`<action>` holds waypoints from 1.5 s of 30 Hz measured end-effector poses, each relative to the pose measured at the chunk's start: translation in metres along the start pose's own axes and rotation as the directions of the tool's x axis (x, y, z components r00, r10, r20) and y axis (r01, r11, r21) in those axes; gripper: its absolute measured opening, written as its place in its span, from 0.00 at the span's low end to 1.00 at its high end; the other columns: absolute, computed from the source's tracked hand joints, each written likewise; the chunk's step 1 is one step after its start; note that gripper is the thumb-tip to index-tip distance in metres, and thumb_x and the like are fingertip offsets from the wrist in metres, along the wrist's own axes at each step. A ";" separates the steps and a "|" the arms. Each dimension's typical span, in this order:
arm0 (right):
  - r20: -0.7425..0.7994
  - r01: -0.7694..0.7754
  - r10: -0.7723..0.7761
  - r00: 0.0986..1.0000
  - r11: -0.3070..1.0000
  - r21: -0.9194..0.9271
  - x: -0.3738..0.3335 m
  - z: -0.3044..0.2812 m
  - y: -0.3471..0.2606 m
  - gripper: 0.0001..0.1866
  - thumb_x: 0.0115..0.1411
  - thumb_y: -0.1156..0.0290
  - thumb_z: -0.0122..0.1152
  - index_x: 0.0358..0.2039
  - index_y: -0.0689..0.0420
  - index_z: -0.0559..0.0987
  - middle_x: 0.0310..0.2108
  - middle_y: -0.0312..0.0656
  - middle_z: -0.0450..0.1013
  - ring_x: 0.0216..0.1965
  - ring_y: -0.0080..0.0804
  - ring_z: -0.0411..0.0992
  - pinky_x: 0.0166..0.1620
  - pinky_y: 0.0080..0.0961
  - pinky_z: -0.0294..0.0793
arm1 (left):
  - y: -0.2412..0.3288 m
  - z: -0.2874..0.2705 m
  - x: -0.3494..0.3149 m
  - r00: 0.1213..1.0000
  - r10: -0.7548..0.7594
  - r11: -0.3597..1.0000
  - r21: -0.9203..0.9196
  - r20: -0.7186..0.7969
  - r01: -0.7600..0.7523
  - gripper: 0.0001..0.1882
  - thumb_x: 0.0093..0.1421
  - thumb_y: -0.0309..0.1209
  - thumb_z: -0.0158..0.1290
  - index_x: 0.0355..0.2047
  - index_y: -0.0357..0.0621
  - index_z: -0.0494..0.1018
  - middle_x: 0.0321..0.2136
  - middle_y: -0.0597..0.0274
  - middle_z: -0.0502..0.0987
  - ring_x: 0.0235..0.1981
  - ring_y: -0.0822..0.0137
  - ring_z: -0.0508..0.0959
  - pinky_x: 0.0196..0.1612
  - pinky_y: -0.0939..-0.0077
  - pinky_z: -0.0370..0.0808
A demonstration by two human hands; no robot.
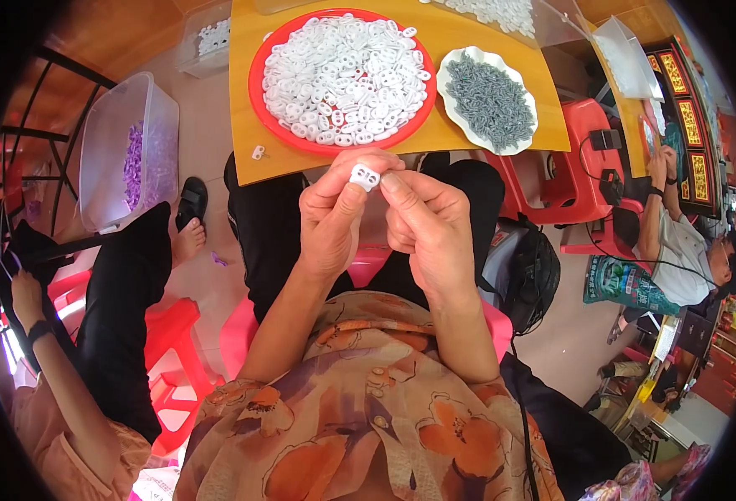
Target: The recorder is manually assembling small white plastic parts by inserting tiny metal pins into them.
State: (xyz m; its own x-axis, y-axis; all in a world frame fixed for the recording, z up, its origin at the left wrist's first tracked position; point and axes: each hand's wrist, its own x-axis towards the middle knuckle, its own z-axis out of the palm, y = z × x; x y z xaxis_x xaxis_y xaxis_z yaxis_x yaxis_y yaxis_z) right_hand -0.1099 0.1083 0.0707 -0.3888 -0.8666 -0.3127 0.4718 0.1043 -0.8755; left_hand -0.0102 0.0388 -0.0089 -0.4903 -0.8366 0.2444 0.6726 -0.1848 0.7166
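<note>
Between the thumb and fingers of my left hand [333,204] is a small white plastic piece [365,176] with two holes in its face. My right hand [428,215] is closed in a pinch at that piece's right edge; whatever its fingertips hold is hidden. Both hands are just off the table's near edge, above my lap. Beyond them a round red tray [259,108] carries a heap of similar white pieces [343,75]. To its right, a white scalloped plate [522,144] bears many small, thin grey pieces [489,100], too small to name exactly.
One loose white piece [258,153] lies near the corner of the yellow table [247,171]. At left stands a clear bin [109,159] with purple pieces, beside a seated person's leg [121,334]. Red plastic stools [176,342] are on both sides. Another person [677,250] works at right.
</note>
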 end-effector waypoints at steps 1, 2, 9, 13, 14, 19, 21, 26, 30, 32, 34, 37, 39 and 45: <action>-0.003 0.002 -0.002 1.000 1.000 -0.012 0.001 0.000 -0.001 0.12 0.73 0.68 0.60 0.45 0.66 0.83 0.16 0.22 0.58 0.16 0.10 0.48 0.20 0.18 0.45 | 0.000 0.001 0.000 1.000 -0.011 1.000 -0.014 -0.007 0.010 0.16 0.74 0.34 0.51 0.51 0.34 0.79 0.51 0.51 0.78 0.55 0.60 0.77 0.62 0.63 0.71; -0.005 0.005 -0.005 1.000 1.000 -0.024 0.002 0.000 -0.001 0.12 0.73 0.68 0.60 0.45 0.65 0.83 0.16 0.23 0.58 0.16 0.10 0.48 0.20 0.18 0.45 | -0.001 0.000 0.001 1.000 -0.011 1.000 -0.015 -0.007 0.010 0.16 0.74 0.34 0.51 0.51 0.34 0.79 0.51 0.51 0.78 0.55 0.60 0.77 0.62 0.63 0.71; 0.010 0.008 -0.008 1.000 1.000 -0.026 0.005 0.002 0.002 0.12 0.73 0.68 0.60 0.43 0.65 0.83 0.16 0.23 0.58 0.15 0.10 0.48 0.19 0.18 0.45 | -0.001 -0.004 0.002 1.000 -0.013 0.999 -0.041 -0.001 0.013 0.17 0.75 0.36 0.50 0.52 0.34 0.79 0.53 0.53 0.77 0.56 0.61 0.77 0.60 0.65 0.72; -0.004 -0.040 0.040 0.999 0.999 -0.003 0.006 0.002 0.000 0.14 0.74 0.66 0.58 0.46 0.65 0.83 0.16 0.23 0.56 0.16 0.10 0.48 0.19 0.17 0.45 | 0.015 -0.002 0.009 0.990 -0.035 0.992 -0.125 -0.139 0.017 0.18 0.76 0.36 0.49 0.54 0.35 0.77 0.52 0.54 0.78 0.54 0.61 0.79 0.54 0.67 0.75; -0.031 -0.087 0.088 0.996 0.996 0.033 0.007 0.001 -0.001 0.15 0.74 0.66 0.57 0.47 0.65 0.83 0.16 0.23 0.56 0.16 0.10 0.48 0.19 0.17 0.45 | 0.025 -0.012 0.012 0.963 -0.032 0.998 -0.053 -0.267 0.018 0.18 0.76 0.36 0.49 0.57 0.35 0.76 0.51 0.55 0.80 0.50 0.63 0.81 0.48 0.70 0.77; 0.016 -0.096 0.095 0.995 0.994 0.061 0.010 -0.009 -0.002 0.16 0.75 0.65 0.56 0.48 0.67 0.82 0.16 0.23 0.54 0.16 0.10 0.47 0.20 0.16 0.45 | 0.074 -0.102 0.046 0.823 0.021 0.906 0.358 -0.568 0.224 0.16 0.73 0.32 0.55 0.51 0.32 0.81 0.36 0.61 0.84 0.33 0.76 0.80 0.39 0.81 0.76; 0.028 -0.102 0.100 0.995 0.992 0.074 0.011 -0.009 -0.001 0.16 0.75 0.65 0.56 0.48 0.67 0.81 0.16 0.23 0.54 0.16 0.11 0.47 0.20 0.16 0.45 | 0.079 -0.131 0.047 0.814 0.034 0.802 0.502 -0.579 0.323 0.14 0.71 0.31 0.56 0.48 0.31 0.82 0.33 0.61 0.84 0.30 0.77 0.79 0.36 0.82 0.75; 0.039 -0.107 0.104 0.994 0.991 0.080 0.012 -0.010 -0.001 0.16 0.75 0.64 0.55 0.47 0.67 0.81 0.16 0.23 0.54 0.16 0.11 0.47 0.19 0.16 0.45 | 0.075 -0.139 0.063 0.796 -0.001 0.580 0.648 -0.605 0.494 0.15 0.66 0.32 0.62 0.46 0.32 0.83 0.27 0.63 0.83 0.25 0.77 0.77 0.30 0.81 0.74; 0.041 -0.101 0.098 0.994 0.992 0.078 0.011 -0.013 -0.003 0.17 0.76 0.63 0.54 0.47 0.66 0.81 0.16 0.23 0.54 0.16 0.11 0.47 0.20 0.16 0.45 | 0.078 -0.146 0.067 0.818 0.042 0.322 0.783 -0.574 0.533 0.15 0.63 0.34 0.65 0.44 0.35 0.84 0.23 0.63 0.81 0.24 0.77 0.77 0.28 0.81 0.72; 0.064 -0.108 0.100 0.993 0.985 0.134 0.014 -0.020 0.002 0.19 0.76 0.60 0.54 0.49 0.66 0.80 0.18 0.25 0.55 0.19 0.12 0.50 0.22 0.17 0.48 | 0.080 -0.134 0.066 0.817 0.183 0.364 0.810 -0.546 0.460 0.13 0.63 0.33 0.64 0.43 0.35 0.84 0.22 0.63 0.80 0.24 0.77 0.78 0.29 0.80 0.71; 0.085 -0.116 0.101 0.991 0.975 0.190 0.017 -0.022 0.010 0.21 0.77 0.57 0.53 0.50 0.66 0.79 0.20 0.27 0.57 0.21 0.14 0.52 0.24 0.18 0.51 | 0.084 -0.111 0.059 0.807 0.318 0.442 0.830 -0.498 0.339 0.11 0.65 0.30 0.62 0.44 0.36 0.83 0.23 0.62 0.80 0.25 0.76 0.78 0.30 0.78 0.72; 0.114 -0.232 0.203 0.972 0.878 0.418 0.025 -0.020 0.020 0.29 0.77 0.50 0.49 0.58 0.67 0.75 0.30 0.34 0.70 0.30 0.21 0.66 0.34 0.23 0.67 | 0.077 -0.036 0.030 0.910 0.310 0.428 0.895 -0.276 0.126 0.10 0.64 0.26 0.61 0.45 0.38 0.82 0.27 0.61 0.81 0.26 0.69 0.78 0.31 0.72 0.74; 0.307 -0.351 0.203 0.930 0.741 0.572 0.029 -0.018 0.022 0.35 0.77 0.46 0.44 0.64 0.69 0.71 0.54 0.52 0.76 0.55 0.39 0.75 0.59 0.38 0.74 | 0.068 -0.004 0.009 0.973 0.162 0.279 0.939 0.163 -0.203 0.12 0.58 0.26 0.64 0.44 0.41 0.82 0.32 0.62 0.80 0.30 0.62 0.79 0.34 0.69 0.75; 0.280 -0.357 0.236 0.930 0.761 0.542 0.026 -0.020 0.019 0.42 0.77 0.39 0.37 0.69 0.68 0.65 0.63 0.56 0.71 0.65 0.43 0.69 0.69 0.41 0.66 | 0.036 0.026 -0.005 0.921 0.199 0.106 0.927 0.334 -0.359 0.16 0.48 0.25 0.66 0.40 0.46 0.84 0.34 0.64 0.78 0.35 0.59 0.78 0.38 0.67 0.77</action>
State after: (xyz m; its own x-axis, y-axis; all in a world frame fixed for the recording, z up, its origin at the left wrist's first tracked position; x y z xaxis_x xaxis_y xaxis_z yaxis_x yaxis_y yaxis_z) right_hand -0.1266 0.0971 0.0388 -0.0283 -0.9184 -0.3947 0.9266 0.1240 -0.3550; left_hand 0.0019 0.0496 0.0324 -0.5029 -0.6351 0.5863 -0.2667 0.7592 0.5937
